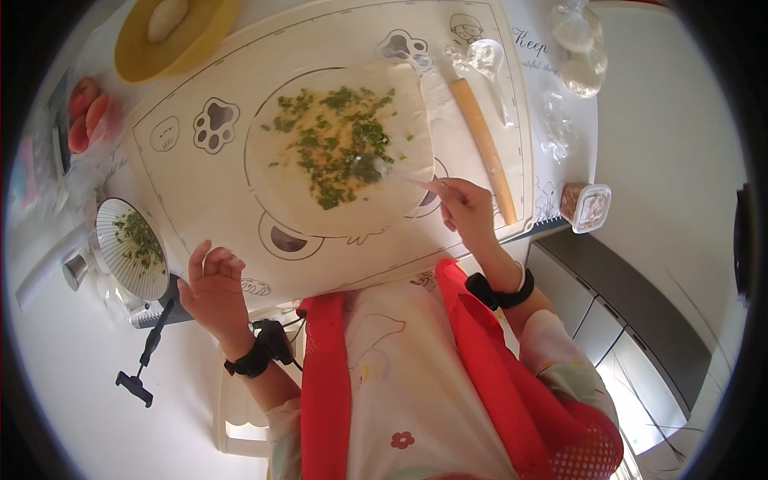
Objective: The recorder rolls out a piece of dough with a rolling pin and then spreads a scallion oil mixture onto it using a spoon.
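Note:
A thin sheet of rolled dough [276, 180] lies flat on a printed kneading mat [180, 174]. Chopped green onion [336, 132] and a yellowish spread cover its middle. My right hand [465, 207] grips the handle of a clear spoon [371, 168], whose bowl rests among the greens. Palm up and fingers apart, my left hand [213, 282] hovers over the mat's near left corner with nothing in it. Close to it stands a ribbed plate [129, 240] with more chopped green onion.
A wooden rolling pin [485, 150] and a white spoon with flour [489, 60] lie on the right. A yellow bowl [135, 57] holds a dough piece [168, 18]. A plastic tub [585, 207] stands at the right table edge; a phone-holder arm [150, 348] juts out at left.

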The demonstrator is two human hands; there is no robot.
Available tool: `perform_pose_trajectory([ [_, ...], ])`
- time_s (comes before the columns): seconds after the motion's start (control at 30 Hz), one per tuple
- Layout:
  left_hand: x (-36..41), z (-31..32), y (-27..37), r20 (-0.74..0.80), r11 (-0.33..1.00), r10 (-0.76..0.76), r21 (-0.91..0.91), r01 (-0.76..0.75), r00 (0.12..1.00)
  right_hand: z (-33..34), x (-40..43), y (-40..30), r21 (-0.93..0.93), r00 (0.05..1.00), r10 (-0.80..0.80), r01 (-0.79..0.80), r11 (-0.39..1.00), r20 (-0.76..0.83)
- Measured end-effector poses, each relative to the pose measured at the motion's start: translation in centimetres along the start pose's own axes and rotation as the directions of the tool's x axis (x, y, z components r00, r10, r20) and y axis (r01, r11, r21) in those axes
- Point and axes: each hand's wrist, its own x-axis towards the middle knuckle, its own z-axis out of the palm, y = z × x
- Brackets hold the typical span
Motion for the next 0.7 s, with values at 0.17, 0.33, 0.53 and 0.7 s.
perform_pose_trajectory([
  [0.17,-0.1,-0.2,-0.3,-0.009,0.999,0.014,0.039,-0.013,1.0,-2.3,1.7,-1.5,0.106,0.997,0.038,-0.031,0.994,-0.063],
  [0.33,0.3,0.6,-0.9,-0.008,1.0,-0.017,0.026,0.017,1.0,3.0,1.3,0.4,0.018,0.997,0.003,-0.004,1.0,0.078],
  [0.53,-0.4,0.4,-0.4,-0.061,0.999,0.006,0.045,-0.003,0.998,-1.9,-0.5,0.5,-0.067,0.995,0.002,0.004,0.998,0.097],
  [0.7,-0.2,0.4,-1.2,-0.035,0.999,-0.016,0.029,0.017,0.999,0.6,2.1,-0.1,0.076,1.0,-0.004,0.004,0.997,0.011],
])
